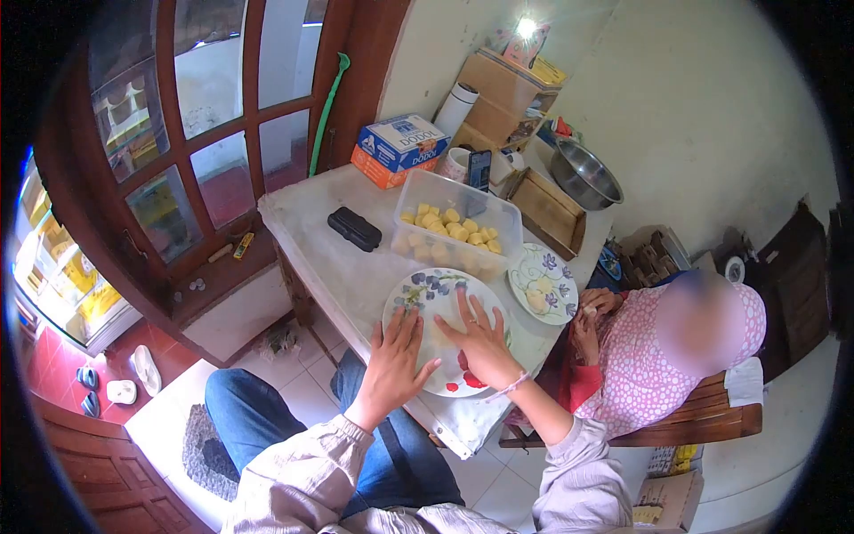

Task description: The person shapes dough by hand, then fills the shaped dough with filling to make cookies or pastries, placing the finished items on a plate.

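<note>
A large white plate (pixel 433 303) with flower patterns lies at the table's near edge. My left hand (pixel 396 360) rests over the plate's left side, palm down with its fingers spread. Over the right side is my right hand (pixel 481 342), also palm down, fingers apart, with a thin band at the wrist. Neither hand visibly holds anything. Red petal shapes show on the plate below my right hand. Just behind the plate, a clear plastic box (pixel 411 198) contains several yellow pieces (pixel 458 231). A smaller flowered plate (pixel 534 267) to the right bears some pale yellow pieces (pixel 539 296).
A black case (pixel 354 229) lies on the table (pixel 307 205) at the left. Behind are DODOL boxes (pixel 400 147), a phone (pixel 479 169), a cardboard tray (pixel 547 214) and a metal bowl (pixel 585 173). A person (pixel 623 356) sits at the right, hands together near the small plate.
</note>
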Motion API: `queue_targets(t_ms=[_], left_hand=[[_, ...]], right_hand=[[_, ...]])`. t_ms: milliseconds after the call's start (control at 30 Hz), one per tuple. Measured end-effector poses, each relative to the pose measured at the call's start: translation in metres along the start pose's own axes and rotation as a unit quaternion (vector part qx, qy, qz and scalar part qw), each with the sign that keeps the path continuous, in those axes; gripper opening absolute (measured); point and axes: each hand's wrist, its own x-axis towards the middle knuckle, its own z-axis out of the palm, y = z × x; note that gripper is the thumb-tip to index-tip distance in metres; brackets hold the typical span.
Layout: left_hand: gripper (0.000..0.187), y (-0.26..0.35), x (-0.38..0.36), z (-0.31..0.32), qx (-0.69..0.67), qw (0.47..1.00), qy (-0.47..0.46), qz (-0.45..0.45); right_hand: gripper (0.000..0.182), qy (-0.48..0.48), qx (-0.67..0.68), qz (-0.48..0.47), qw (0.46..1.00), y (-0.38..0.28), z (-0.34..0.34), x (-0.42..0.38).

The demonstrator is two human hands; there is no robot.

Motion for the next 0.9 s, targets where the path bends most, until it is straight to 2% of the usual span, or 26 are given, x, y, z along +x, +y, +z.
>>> queue_targets(t_ms=[33, 167, 267, 367, 433, 467, 533, 600, 667, 733, 833, 900], left_hand=[[0.072, 0.0, 0.0, 0.001, 0.003, 1.0, 0.002, 0.001], [0.072, 0.001, 0.0, -0.002, 0.0, 1.0, -0.005, -0.001], [0.072, 0.001, 0.001, -0.003, -0.008, 1.0, -0.008, 0.0], [0.072, 0.0, 0.0, 0.0, -0.001, 1.0, -0.001, 0.001], [0.072, 0.001, 0.0, -0.001, -0.007, 1.0, 0.002, 0.0], [0.072, 0.001, -0.001, -0.002, -0.008, 1.0, 0.0, 0.002], [0.072, 0.001, -0.001, -0.003, -0.001, 1.0, 0.001, 0.003], [0.072, 0.0, 0.0, -0.003, -0.003, 1.0, 0.004, 0.003], [0.072, -0.001, -0.002, -0.002, -0.006, 1.0, 0.005, 0.004], [0.072, -0.001, -0.003, 0.0, -0.003, 1.0, 0.005, 0.004], [0.072, -0.001, -0.003, -0.002, -0.006, 1.0, 0.012, 0.011], [0.072, -0.001, -0.003, -0.002, -0.005, 1.0, 0.008, 0.007]], right_hand=[[0.085, -0.028, 0.028, -0.005, 0.999, -0.001, -0.012, 0.0], [0.084, -0.014, -0.005, -0.001, 1.0, 0.002, 0.013, 0.0], [0.082, -0.019, -0.011, -0.006, 1.0, -0.002, -0.005, -0.002], [0.078, 0.013, -0.025, 0.017, 0.999, -0.005, 0.008, 0.0], [0.073, 0.11, -0.085, 0.009, 0.99, -0.013, 0.027, 0.0], [0.073, 0.11, -0.085, 0.012, 0.99, -0.007, 0.029, -0.003], [0.07, 0.053, -0.019, 0.038, 0.998, -0.017, -0.013, 0.0], [0.07, 0.06, -0.023, 0.044, 0.997, -0.011, 0.031, -0.004], [0.071, 0.067, -0.024, 0.052, 0.996, -0.01, 0.035, -0.004], [0.073, 0.003, -0.01, 0.051, 0.999, -0.014, -0.005, -0.005], [0.074, 0.06, -0.009, 0.035, 0.998, -0.025, -0.023, -0.001], [0.074, 0.075, -0.021, 0.043, 0.996, -0.022, 0.027, -0.003]])
